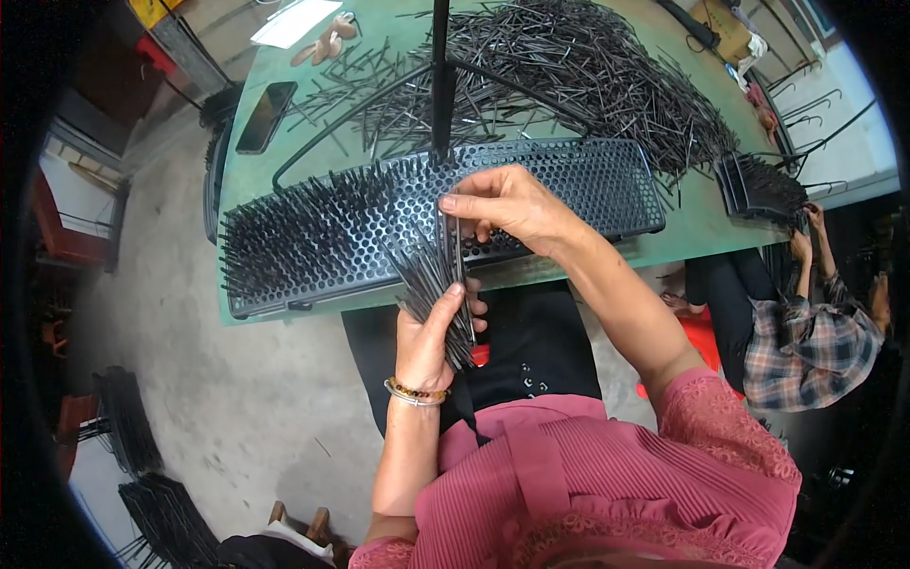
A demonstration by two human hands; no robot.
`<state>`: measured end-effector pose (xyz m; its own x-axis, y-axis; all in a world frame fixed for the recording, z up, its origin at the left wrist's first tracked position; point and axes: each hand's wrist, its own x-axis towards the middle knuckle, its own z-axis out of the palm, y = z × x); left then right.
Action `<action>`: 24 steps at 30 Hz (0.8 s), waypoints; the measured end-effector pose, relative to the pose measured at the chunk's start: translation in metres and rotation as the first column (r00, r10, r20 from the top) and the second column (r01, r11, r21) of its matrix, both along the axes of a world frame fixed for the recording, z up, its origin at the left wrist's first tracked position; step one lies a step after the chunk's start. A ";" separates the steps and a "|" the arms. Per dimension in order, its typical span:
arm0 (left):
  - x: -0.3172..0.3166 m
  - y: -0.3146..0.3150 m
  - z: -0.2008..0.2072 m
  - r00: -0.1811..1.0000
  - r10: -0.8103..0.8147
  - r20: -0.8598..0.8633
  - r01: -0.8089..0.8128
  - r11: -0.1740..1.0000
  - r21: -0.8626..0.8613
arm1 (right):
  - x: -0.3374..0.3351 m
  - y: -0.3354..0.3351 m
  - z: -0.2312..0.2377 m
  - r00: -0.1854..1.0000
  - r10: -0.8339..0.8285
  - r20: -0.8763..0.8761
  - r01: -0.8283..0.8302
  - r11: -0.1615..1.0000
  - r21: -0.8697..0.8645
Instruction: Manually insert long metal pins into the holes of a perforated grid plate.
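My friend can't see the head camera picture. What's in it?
A person's left hand grips a bundle of thin dark rods while the right hand pinches at least one rod beside it. On a green table, a black panel full of holes has rods standing in its left part, with a loose pile behind.

We wear a ribbed pink top with lace sleeves, black trousers, and a beaded bracelet and silvery bangle on our left wrist.

Thin dark rods fan, slanted, near a part-filled perforated black tray.
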<state>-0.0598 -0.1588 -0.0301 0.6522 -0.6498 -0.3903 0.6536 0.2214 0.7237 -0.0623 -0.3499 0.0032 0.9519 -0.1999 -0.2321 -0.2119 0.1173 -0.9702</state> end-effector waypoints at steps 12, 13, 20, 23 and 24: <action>-0.002 0.001 -0.003 0.998 0.028 -0.060 -0.024 0.998 0.060 | 0.009 -0.008 0.018 0.906 -0.225 0.359 0.277 0.955 -0.101; -0.003 0.002 -0.004 0.996 -0.007 -0.085 0.016 0.995 0.102 | 0.015 -0.008 0.018 0.882 -0.249 0.401 0.330 0.933 -0.145; -0.011 -0.004 -0.005 0.999 -0.015 -0.038 0.018 0.996 0.086 | 0.055 0.002 -0.004 0.779 -0.192 0.596 0.509 0.749 -0.424; -0.009 -0.003 -0.001 0.998 -0.031 -0.050 0.035 0.994 0.100 | 0.058 0.004 -0.008 0.744 -0.144 0.653 0.562 0.664 -0.494; -0.008 -0.003 0.001 0.997 -0.032 -0.070 0.039 0.994 0.103 | 0.059 0.005 -0.008 0.704 -0.117 0.701 0.597 0.633 -0.494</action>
